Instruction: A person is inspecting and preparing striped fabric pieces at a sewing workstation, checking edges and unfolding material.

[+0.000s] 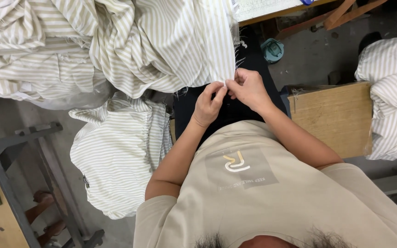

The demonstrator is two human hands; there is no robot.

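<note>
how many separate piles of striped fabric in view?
3. A big heap upper left, pinched at its edge by both hands; a bundle lower left; another pile at right. More may be hidden.

Cardboard box (334,115) at right, just beside the person's right arm: flat brown top, rectangular, clear film on its edges. Small dark tag (86,182) on edge of striped bundle, lower left. White printed sheet (263,7) at top, on wooden ledge.

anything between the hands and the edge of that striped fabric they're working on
Nothing visible. The left hand and right hand both pinch the frayed edge of the striped fabric directly, fingertips meeting at the hem.
</note>
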